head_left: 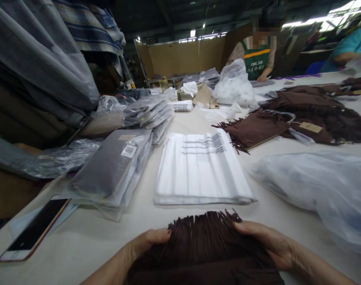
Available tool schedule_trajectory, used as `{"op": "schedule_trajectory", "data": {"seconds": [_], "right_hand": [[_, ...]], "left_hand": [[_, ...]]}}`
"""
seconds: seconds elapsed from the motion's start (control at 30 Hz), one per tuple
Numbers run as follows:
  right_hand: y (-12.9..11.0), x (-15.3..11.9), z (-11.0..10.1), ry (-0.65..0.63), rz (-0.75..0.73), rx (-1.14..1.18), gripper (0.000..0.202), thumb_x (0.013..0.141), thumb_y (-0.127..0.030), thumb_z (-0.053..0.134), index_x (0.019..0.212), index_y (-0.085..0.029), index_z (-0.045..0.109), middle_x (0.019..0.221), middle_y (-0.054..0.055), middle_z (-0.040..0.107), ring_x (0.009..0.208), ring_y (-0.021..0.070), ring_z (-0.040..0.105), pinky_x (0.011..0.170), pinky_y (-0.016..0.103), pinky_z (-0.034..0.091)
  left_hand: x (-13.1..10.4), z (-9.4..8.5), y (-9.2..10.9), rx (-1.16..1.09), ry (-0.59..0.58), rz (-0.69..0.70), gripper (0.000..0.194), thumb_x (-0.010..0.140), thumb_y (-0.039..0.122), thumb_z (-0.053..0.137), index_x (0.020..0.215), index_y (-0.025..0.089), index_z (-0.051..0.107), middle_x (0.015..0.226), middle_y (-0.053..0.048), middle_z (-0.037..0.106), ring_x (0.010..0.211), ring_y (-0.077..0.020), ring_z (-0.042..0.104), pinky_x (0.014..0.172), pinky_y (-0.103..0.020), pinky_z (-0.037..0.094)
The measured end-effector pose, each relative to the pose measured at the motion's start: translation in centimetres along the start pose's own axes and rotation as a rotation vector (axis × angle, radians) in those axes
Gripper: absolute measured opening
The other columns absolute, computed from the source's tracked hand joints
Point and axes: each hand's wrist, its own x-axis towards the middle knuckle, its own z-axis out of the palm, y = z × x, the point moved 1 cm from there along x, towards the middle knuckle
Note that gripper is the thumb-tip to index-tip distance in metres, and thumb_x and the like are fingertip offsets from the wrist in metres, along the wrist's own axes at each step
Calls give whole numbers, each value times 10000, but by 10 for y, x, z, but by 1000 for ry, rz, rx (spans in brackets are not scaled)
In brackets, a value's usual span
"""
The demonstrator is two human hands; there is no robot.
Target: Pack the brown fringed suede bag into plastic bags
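A dark brown fringed garment lies folded between my hands at the bottom of the view, its fringe pointing away from me. My left hand grips its left edge, thumb on top and fingers hidden underneath. On the other side, my right hand holds the right edge the same way, with the thumb at the fringe. Just beyond the fringe rests a flat stack of white plastic bags with dark printed lines.
Bagged grey garments are stacked at left, near a phone. To the right lie brown fringed garments and a clear plastic bundle. A co-worker in a green apron stands across the table.
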Motion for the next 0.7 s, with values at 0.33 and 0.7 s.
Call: {"op": "schedule_trajectory", "data": {"seconds": [0.33,0.7], "right_hand": [[-32,13,29,-102,58,-441,379,710,-333,677,1025,-123,660,941,54,702,942,208,645,879,299,462],[71,-26,36,-78,-755,-1816,389,921,-214,463,1303,-284,481,1204,3,627,1288,153,382,1121,424,149]], "left_hand": [[-6,25,24,128,-108,-47,557,573,485,746,1009,146,676,966,-85,697,1002,-305,617,916,-376,451],[-30,55,-87,1259,-76,346,385,936,305,346,1308,304,444,1371,-67,383,1328,-253,243,1088,-538,152]]}}
